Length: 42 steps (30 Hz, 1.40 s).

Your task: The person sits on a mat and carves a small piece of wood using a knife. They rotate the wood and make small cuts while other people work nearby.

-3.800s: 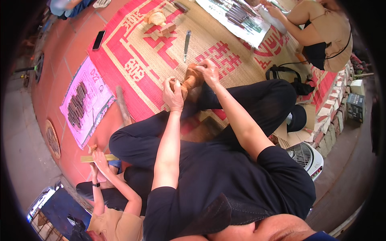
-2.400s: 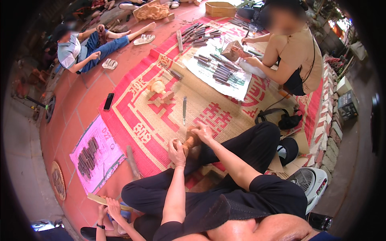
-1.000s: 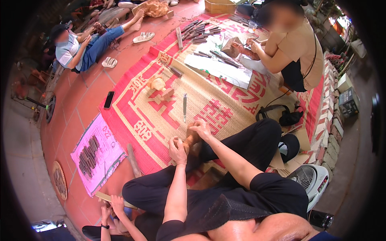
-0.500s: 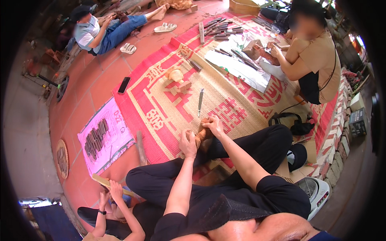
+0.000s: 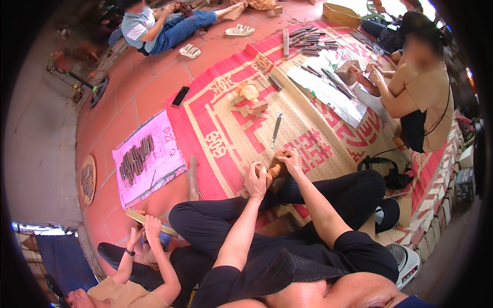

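A brown carved wooden piece (image 5: 276, 172) with rounded shapes is held between my two hands, above my crossed legs. My left hand (image 5: 255, 181) wraps round its near-left end with bent fingers. At the far-right end, my right hand (image 5: 291, 161) grips it with fingers closed over the top. The palms hide parts of the carving. Just beyond my hands, a slim dark-and-silver tool (image 5: 277, 130) lies on the red and straw-coloured mat (image 5: 231, 169). Farther off stands a pale carved wooden figure (image 5: 249, 92) on a blocky base.
Many carving tools (image 5: 308, 41) lie at the mat's far end, others on white sheets (image 5: 334, 97). A phone (image 5: 181, 96) rests at the left edge. More tools cover a pink sheet (image 5: 149, 159). People sit at far left, right and near left, one holding a wooden strip (image 5: 144, 218).
The view has swung, so the surroundings sit farther right in the picture. Both hands keep hold of the carved wooden piece. More of the near-left person shows.
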Motion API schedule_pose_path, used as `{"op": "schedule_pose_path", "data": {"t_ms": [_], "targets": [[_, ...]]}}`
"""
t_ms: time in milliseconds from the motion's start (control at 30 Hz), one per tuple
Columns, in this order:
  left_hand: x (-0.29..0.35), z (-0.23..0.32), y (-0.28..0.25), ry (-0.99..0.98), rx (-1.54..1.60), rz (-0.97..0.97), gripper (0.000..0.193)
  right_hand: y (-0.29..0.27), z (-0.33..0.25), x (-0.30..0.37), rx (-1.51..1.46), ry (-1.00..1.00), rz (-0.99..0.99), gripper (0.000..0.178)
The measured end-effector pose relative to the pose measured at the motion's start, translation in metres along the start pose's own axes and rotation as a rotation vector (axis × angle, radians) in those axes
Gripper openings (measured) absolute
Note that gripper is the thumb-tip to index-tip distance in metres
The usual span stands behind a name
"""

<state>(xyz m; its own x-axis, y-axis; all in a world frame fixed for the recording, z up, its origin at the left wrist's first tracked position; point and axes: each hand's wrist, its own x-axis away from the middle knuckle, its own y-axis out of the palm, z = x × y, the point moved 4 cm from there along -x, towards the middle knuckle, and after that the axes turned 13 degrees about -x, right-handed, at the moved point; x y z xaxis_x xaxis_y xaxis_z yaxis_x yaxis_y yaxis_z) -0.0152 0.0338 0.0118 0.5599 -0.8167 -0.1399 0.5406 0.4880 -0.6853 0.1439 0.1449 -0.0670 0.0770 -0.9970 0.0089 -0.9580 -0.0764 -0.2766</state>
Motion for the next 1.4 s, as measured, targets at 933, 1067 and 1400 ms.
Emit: {"op": "schedule_pose_path", "data": {"t_ms": [933, 1067, 1400], "targets": [[0.003, -0.007, 0.001, -0.005, 0.015, -0.020, 0.023, -0.024, 0.041, -0.003, -0.147, 0.401, 0.034, 0.028], [0.001, -0.004, -0.001, 0.016, 0.005, 0.004, 0.024, -0.010, 0.009, -0.005, -0.079, 0.218, 0.077, 0.029], [0.000, -0.003, -0.003, 0.006, 0.023, 0.004, 0.025, -0.024, 0.023, -0.010, 0.060, 0.212, 0.087, 0.029]]}}
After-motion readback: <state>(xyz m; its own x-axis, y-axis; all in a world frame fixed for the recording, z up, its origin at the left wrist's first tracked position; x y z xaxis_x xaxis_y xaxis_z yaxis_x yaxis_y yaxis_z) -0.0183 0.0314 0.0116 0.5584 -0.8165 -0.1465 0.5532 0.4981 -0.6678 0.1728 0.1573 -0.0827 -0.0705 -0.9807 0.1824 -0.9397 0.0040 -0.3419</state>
